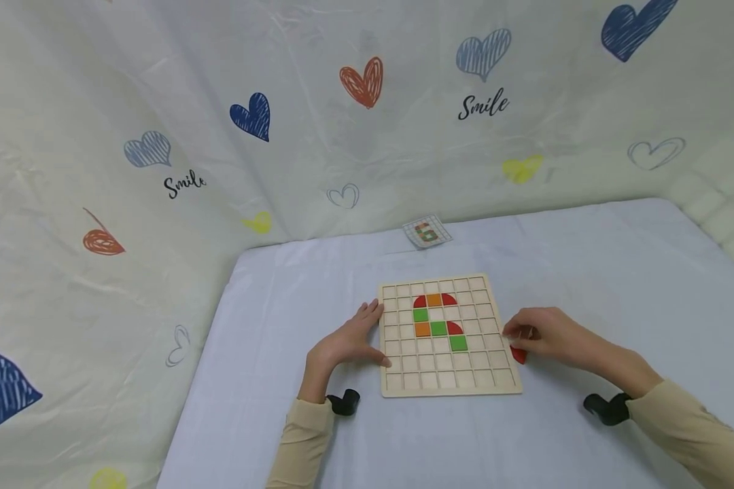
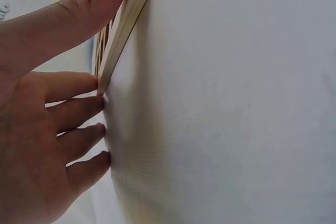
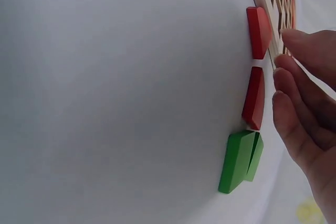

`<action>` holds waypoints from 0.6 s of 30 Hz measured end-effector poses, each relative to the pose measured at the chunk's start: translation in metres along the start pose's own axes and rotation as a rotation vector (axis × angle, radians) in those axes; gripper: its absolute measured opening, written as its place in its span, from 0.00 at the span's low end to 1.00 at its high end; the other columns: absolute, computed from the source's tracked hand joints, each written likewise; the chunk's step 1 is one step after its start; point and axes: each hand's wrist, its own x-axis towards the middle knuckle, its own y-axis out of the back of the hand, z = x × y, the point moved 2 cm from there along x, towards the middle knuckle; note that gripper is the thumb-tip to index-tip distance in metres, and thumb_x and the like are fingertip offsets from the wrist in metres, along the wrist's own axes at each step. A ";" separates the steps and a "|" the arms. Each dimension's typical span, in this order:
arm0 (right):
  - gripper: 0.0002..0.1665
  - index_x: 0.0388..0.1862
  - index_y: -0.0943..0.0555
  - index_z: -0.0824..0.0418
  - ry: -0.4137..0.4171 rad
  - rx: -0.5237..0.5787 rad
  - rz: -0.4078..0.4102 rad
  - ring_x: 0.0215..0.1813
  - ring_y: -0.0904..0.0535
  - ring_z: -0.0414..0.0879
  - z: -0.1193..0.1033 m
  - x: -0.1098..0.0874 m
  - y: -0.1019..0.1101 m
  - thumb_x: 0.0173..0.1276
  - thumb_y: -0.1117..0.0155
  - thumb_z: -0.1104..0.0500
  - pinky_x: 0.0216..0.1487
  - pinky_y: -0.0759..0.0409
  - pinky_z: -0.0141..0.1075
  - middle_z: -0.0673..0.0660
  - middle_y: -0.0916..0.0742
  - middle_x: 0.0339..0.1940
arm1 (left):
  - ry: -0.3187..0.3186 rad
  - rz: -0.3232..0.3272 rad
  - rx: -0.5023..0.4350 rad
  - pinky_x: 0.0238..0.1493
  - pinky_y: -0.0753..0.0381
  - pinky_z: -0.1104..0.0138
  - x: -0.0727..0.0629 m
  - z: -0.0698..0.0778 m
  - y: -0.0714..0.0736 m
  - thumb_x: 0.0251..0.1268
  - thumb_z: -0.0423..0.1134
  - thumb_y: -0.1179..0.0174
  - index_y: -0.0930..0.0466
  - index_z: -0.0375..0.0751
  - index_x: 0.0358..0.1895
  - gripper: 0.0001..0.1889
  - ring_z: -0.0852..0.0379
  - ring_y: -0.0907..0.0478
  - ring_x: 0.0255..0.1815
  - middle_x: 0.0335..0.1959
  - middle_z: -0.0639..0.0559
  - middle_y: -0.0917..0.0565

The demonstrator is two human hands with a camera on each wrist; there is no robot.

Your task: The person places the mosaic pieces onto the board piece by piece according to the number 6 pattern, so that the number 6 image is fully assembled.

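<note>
A wooden grid board (image 1: 410, 384) lies on the white cloth. On it sit green and orange squares, including a green square (image 1: 459, 343), and several red quarter-round pieces such as one red quarter-round (image 1: 455, 328). My left hand (image 1: 348, 339) steadies the board's left edge, fingers spread along its side and thumb at the rim. Just past the right edge, my right hand (image 1: 541, 333) hovers with bent fingers, holding nothing visible. Below those fingers lie two loose red pieces, one red piece (image 3: 259, 32) by the board and another red piece (image 3: 254, 98), beside two green pieces (image 3: 237, 161).
Behind the board, a small card (image 1: 427, 232) printed with a coloured grid pattern lies near the cloth's back edge. A curtain (image 1: 306, 156) with hearts and lettering stands behind the table (image 1: 269, 326). Black wrist bands (image 1: 608, 409) sit at both sleeves.
</note>
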 end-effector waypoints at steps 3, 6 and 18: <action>0.11 0.42 0.12 0.62 0.013 -0.004 0.004 0.34 0.25 0.28 0.002 -0.008 -0.001 0.60 0.23 0.66 0.35 0.20 0.29 0.43 0.14 0.35 | -0.002 -0.002 0.004 0.83 0.51 0.48 0.001 0.000 -0.001 0.54 0.46 0.20 0.53 0.48 0.85 0.60 0.52 0.64 0.87 0.86 0.55 0.55; 0.12 0.42 0.12 0.63 0.021 -0.003 0.006 0.32 0.26 0.28 0.004 -0.013 -0.004 0.58 0.22 0.66 0.33 0.21 0.29 0.43 0.15 0.33 | -0.007 -0.004 0.001 0.83 0.51 0.48 0.000 0.000 0.000 0.54 0.46 0.20 0.53 0.46 0.85 0.60 0.51 0.64 0.87 0.87 0.54 0.55; 0.12 0.38 0.12 0.60 0.001 -0.069 0.036 0.33 0.28 0.32 0.001 -0.015 -0.013 0.54 0.20 0.68 0.33 0.21 0.30 0.45 0.20 0.32 | 0.004 0.005 -0.005 0.83 0.51 0.48 0.000 0.001 0.000 0.52 0.45 0.20 0.52 0.47 0.85 0.60 0.52 0.64 0.87 0.86 0.55 0.54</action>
